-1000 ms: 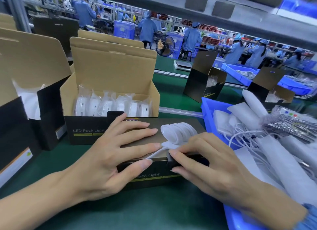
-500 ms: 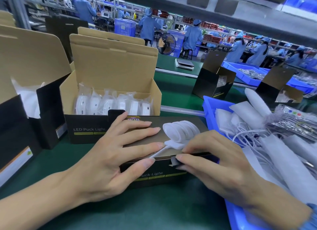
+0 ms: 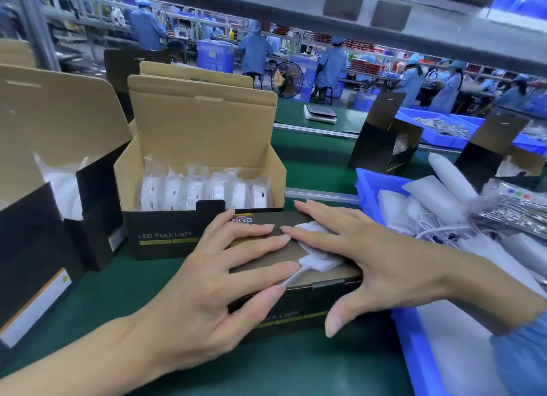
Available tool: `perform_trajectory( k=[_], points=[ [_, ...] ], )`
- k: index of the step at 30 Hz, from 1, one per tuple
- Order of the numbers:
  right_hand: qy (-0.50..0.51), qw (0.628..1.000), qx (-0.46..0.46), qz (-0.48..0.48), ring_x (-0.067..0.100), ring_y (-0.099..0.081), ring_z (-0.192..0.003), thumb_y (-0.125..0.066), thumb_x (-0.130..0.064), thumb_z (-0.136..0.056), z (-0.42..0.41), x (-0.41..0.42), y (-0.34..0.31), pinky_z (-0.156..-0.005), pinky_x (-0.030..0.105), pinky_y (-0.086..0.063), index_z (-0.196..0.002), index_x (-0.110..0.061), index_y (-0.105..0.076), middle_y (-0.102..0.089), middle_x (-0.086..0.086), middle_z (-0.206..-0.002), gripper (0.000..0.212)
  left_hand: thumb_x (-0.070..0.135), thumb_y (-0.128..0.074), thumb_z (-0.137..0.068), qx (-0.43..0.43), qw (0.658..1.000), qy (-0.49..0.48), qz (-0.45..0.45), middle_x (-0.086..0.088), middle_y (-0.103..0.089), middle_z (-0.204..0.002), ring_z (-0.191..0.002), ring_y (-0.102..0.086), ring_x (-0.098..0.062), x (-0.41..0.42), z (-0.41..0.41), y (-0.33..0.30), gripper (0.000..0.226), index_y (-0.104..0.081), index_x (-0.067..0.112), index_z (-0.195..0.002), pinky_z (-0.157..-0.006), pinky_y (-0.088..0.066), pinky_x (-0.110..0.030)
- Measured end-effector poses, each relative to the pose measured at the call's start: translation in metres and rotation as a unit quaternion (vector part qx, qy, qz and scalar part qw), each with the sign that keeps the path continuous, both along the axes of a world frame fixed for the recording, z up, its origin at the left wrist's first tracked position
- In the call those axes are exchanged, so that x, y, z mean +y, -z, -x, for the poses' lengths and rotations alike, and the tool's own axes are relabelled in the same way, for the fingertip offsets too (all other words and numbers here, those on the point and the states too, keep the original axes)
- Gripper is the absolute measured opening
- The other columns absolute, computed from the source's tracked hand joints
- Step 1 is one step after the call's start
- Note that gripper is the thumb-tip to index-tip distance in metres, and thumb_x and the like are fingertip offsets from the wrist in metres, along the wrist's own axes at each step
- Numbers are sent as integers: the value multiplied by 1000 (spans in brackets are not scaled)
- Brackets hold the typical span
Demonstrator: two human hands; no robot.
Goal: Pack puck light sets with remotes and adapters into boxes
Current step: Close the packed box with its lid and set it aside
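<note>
While I press the lid of the shut box (image 3: 296,286) flat, I should push evenly so the front tab stays tucked. It sits on the green mat (image 3: 296,372), just before the open box (image 3: 201,170), stiff brown card inside, black outside. That one holds round white pucks (image 3: 204,193) in crinkly bags. My left hand (image 3: 213,292) and right hand (image 3: 376,262) lie flat, fingers straight and spread, gripping nothing.
</note>
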State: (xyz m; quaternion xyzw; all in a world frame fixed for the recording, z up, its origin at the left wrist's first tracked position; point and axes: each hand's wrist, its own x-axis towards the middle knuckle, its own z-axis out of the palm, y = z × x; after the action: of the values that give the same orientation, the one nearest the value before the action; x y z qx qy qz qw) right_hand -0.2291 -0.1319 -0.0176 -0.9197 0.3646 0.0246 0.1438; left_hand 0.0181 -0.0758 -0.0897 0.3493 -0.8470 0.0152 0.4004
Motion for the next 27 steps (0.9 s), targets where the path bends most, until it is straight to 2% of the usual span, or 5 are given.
perform_trajectory(
  k=[9,18,21,24,27],
  points=[
    [-16,997,-48,54,4,-24,-138,-79,-60,-67,-11,1,-11,-114,23,-25,-141,-53,-37,-25,-15,-145,85,38,-41,-103,23,1000,12,11,3,-63,-134,-127,-55,-21,4,1,-4,39,-75,23,-116,-110,-33,-61],
    [-43,961,-120,244,16,-45,-131,-72,-73,-63,25,20,-96,-106,26,-36,-138,-46,-47,-42,-4,-143,83,23,-47,-76,261,963,16,70,-13,-47,-135,-128,-45,-33,6,-12,-13,53,-56,22,-129,-102,-38,-41],
    [26,948,-169,268,8,-47,-129,-67,-79,-64,49,6,-137,-105,16,-34,-135,-48,-49,-49,-10,-137,80,34,-48,-95,221,973,3,63,-6,-50,-131,-128,-47,-23,6,-6,-10,31,-56,24,-123,-106,-36,-30],
    [174,921,-203,285,-13,-45,-116,-68,-81,-55,60,-26,-145,-99,10,-33,-128,-56,-50,-52,-21,-126,79,31,-55,-89,158,986,2,53,2,-53,-123,-114,-55,-19,4,4,-8,26,-58,29,-114,-95,-45,-30],
    [322,899,-180,237,8,-47,-119,-77,-75,-53,47,-88,-128,-94,27,-36,-127,-47,-55,-56,-7,-128,83,35,-56,-85,48,999,1,16,13,-56,-110,-92,-59,-9,1,10,-2,20,-55,38,-104,-79,-53,-27]
  ],
)
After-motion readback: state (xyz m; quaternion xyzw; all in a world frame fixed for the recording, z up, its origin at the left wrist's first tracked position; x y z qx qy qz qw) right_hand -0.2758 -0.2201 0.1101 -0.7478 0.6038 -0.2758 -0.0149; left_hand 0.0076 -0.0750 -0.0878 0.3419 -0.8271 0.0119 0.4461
